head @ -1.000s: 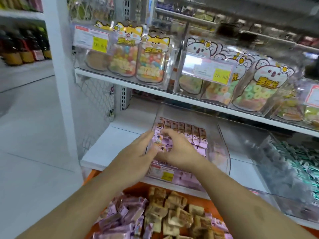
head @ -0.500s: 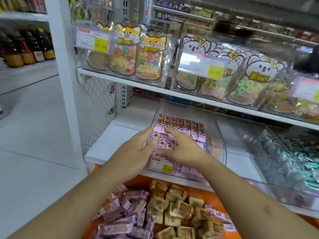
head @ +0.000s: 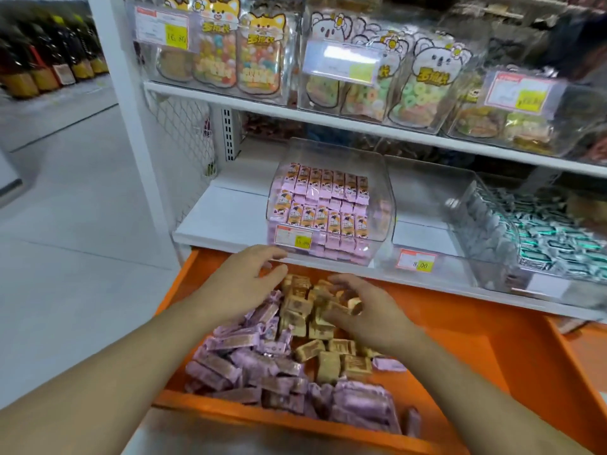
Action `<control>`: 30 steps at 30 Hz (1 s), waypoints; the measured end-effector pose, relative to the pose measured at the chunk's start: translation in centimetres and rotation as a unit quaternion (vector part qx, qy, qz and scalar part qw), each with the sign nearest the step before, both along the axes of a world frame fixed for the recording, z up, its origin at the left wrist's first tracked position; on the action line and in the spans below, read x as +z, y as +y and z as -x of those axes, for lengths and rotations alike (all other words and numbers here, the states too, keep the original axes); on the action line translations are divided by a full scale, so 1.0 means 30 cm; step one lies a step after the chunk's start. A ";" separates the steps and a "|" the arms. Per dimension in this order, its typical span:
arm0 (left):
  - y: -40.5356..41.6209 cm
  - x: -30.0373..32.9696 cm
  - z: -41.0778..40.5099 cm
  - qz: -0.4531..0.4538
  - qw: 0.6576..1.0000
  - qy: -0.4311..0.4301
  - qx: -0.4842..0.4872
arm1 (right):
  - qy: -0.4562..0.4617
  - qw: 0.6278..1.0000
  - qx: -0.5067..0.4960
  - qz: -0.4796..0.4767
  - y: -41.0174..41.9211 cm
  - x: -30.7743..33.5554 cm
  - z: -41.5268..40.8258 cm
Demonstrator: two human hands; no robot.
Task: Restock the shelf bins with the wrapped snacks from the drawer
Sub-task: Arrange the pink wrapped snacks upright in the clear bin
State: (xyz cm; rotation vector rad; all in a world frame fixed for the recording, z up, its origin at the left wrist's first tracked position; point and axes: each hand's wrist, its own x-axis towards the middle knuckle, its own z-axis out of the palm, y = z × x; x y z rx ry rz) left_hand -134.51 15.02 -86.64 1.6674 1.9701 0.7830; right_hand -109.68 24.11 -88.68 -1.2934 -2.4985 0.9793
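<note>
Now both hands have come back down out of the clear bin [head: 330,205] on the shelf [head: 230,221], where a moment ago they were settling pink packets into rows; that batch looks placed, and a fresh scoop seems to be starting. The left hand [head: 244,284] hovers, fingers loosely spread and holding nothing, over the far end of the orange drawer [head: 460,326]. The right hand [head: 368,310] curls down into the tan wrapped snacks [head: 315,310]; whether it has actually gripped any I cannot tell. Purple wrapped snacks [head: 249,356] lie heaped just beneath and nearer than the left hand, touching the tan pile.
</note>
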 end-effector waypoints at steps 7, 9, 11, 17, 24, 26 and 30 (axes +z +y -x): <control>-0.050 -0.294 0.088 0.170 0.981 0.081 -0.039 | -0.101 0.989 0.052 0.090 -0.059 -0.274 0.059; -0.040 -0.374 0.133 0.202 0.973 0.105 -0.033 | -0.117 0.986 0.065 0.102 -0.044 -0.355 0.107; -0.025 -0.451 0.170 0.232 0.966 0.112 -0.030 | -0.132 0.982 0.078 0.109 -0.022 -0.432 0.162; 0.013 -0.701 0.239 0.281 0.943 0.158 -0.085 | -0.187 0.970 0.109 0.112 0.044 -0.653 0.287; 0.051 -0.836 0.214 0.278 0.944 0.162 -0.073 | -0.202 0.967 0.116 0.103 0.063 -0.751 0.341; 0.050 -0.812 0.203 0.269 0.941 0.186 -0.090 | -0.191 0.970 0.111 0.101 0.058 -0.748 0.334; 0.044 -0.800 0.180 0.283 0.941 0.168 -0.081 | -0.144 0.980 0.037 0.129 0.056 -0.703 0.301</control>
